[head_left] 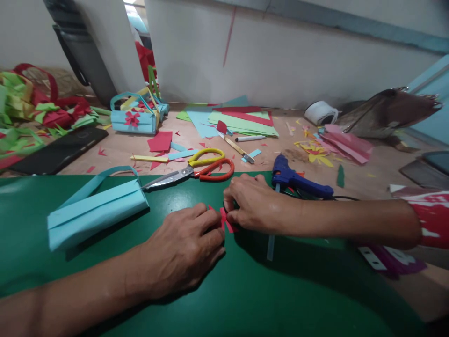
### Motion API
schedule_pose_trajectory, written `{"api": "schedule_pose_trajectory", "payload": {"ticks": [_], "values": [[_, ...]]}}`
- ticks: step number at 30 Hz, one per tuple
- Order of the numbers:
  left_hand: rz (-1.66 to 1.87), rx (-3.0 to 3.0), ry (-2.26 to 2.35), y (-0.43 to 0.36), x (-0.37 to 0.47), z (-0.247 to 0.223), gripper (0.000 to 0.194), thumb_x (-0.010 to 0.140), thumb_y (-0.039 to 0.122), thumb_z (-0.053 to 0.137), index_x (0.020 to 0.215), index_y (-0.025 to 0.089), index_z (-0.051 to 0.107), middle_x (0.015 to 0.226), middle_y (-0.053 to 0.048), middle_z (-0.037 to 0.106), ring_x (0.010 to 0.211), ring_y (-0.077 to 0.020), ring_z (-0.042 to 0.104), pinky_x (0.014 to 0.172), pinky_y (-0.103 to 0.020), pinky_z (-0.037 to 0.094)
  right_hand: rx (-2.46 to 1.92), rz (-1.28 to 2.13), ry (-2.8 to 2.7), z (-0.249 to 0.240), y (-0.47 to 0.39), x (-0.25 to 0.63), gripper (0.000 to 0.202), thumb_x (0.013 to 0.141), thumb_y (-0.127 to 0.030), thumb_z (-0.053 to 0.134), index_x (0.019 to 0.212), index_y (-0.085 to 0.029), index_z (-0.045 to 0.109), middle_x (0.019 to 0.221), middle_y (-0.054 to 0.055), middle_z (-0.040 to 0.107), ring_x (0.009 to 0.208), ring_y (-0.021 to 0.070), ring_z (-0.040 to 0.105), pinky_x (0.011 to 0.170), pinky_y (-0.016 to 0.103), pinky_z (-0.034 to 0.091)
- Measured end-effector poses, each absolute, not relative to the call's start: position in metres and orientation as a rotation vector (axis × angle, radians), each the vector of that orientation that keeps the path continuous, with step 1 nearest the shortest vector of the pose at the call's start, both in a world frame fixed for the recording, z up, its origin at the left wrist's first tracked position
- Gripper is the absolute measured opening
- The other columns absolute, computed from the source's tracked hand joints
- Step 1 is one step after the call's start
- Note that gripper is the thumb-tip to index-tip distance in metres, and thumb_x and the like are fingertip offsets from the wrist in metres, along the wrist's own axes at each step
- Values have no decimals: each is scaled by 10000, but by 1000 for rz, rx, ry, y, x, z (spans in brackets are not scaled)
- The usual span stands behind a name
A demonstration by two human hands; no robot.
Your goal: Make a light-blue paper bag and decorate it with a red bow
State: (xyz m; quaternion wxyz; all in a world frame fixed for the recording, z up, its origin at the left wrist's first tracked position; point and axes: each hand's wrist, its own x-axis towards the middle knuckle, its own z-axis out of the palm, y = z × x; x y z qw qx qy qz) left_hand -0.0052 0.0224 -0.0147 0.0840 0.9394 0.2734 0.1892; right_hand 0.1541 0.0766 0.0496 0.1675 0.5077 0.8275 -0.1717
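Left hand (189,248) and its arm are closest, to the left of the small red paper (229,226), which lies on the green desk (259,290) with a hand at each side. The left fingers are bent and touch the red paper, but I cannot tell if they pinch it, because their tips are hidden. On the other side of the red paper, the right hand (245,201) has its thumb and finger curled in and looks to be pinching it. Thin paper like this could rip or crease if the hands pull or squeeze too hard. Behind the red paper, to the right, is a blue glue gun (301,182), with a glue stick (270,248) poking out under the right arm. If that arm bumps the stick, the gun could swing round, and a hot one could burn skin. Behind the red paper, to the left, are scissors (189,173); a knock could push their point into the blue paper bag (98,210), well to the left of the red paper.
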Motion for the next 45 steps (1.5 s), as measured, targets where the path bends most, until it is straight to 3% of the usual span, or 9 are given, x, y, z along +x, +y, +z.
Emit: {"api": "schedule_pose_trajectory", "payload": {"ticks": [14, 19, 23, 29, 34, 41, 45], "values": [[542, 2777, 825, 21, -7, -17, 214, 915, 239, 425, 935, 151, 619, 909, -69, 577, 745, -193, 431, 625, -339, 376, 1421, -467, 2430, 45, 77, 159, 109, 702, -134, 585, 601, -174, 584, 753, 50, 624, 897, 249, 512, 743, 381, 297], [548, 2776, 829, 22, -5, -16, 211, 914, 233, 426, 936, 157, 621, 905, -70, 575, 743, -190, 437, 625, -333, 371, 1456, -635, 2433, 50, 84, 168, 189, 766, -278, 568, 606, -180, 593, 607, -4, 575, 649, 154, 502, 607, 288, 280], [552, 2769, 821, 23, -5, -15, 211, 915, 228, 426, 938, 156, 623, 899, -70, 578, 740, -185, 442, 624, -327, 373, 1465, -679, 2440, 53, 86, 176, 233, 816, -271, 507, 614, -171, 568, 581, -17, 534, 567, 116, 440, 527, 259, 230], [540, 2757, 837, 23, -5, -16, 209, 915, 235, 425, 943, 154, 616, 914, -78, 575, 752, -189, 445, 631, -327, 379, 1435, -576, 2461, 53, 79, 179, 114, 772, -229, 594, 686, -169, 638, 743, 19, 619, 717, 153, 513, 610, 262, 282], [536, 2772, 840, 24, -5, -16, 209, 916, 237, 423, 923, 159, 617, 894, -75, 576, 734, -185, 438, 622, -324, 372, 1376, -489, 2515, 50, 76, 176, 147, 765, -245, 592, 645, -174, 636, 688, 20, 616, 725, 177, 520, 671, 298, 302], [480, 2739, 849, 23, -6, -15, 226, 921, 247, 407, 932, 162, 616, 895, -72, 568, 739, -192, 430, 624, -335, 369, 1349, -449, 2486, 53, 76, 164, 124, 724, -131, 593, 607, -167, 612, 668, 16, 624, 764, 189, 546, 802, 364, 310], [497, 2740, 848, 22, -6, -15, 224, 921, 245, 408, 930, 160, 614, 897, -72, 569, 741, -192, 429, 627, -338, 368, 1340, -418, 2467, 54, 76, 157, 121, 665, -82, 588, 586, -170, 613, 612, 9, 618, 729, 187, 553, 742, 340, 320]]}}
